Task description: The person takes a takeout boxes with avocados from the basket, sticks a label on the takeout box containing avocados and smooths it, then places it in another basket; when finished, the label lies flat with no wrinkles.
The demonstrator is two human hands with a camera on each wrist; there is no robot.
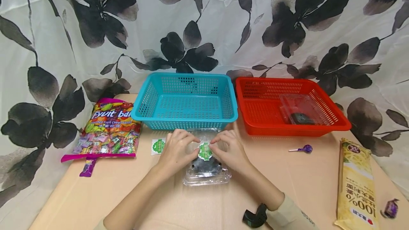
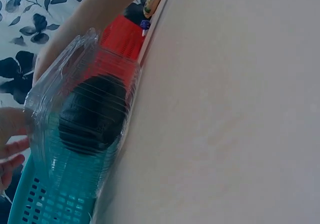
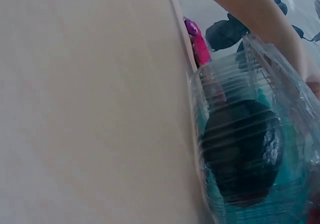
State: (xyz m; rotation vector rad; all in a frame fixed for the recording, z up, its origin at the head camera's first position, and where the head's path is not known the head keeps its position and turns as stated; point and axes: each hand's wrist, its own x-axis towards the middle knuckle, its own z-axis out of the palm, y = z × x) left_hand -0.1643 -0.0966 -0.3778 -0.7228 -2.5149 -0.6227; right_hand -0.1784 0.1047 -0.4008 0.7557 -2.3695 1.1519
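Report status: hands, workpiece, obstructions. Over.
Left hand, right hand flanking green-and-white sticker. Clear plastic box beneath, on peach table, dark rounded item inside. Turquoise plastic basket close beyond, not blocking hands.

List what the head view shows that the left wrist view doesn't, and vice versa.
Head only: the green-and-white label between the fingertips of the left hand and right hand, a second label on the table, and the fruit candy bag.

Left wrist only: a close side-on look at the ribbed wall of the clear container, with the dark contents seen through it.

Both: the clear container, its dark contents, the teal basket, the red basket, the purple lollipop and the floral cloth.
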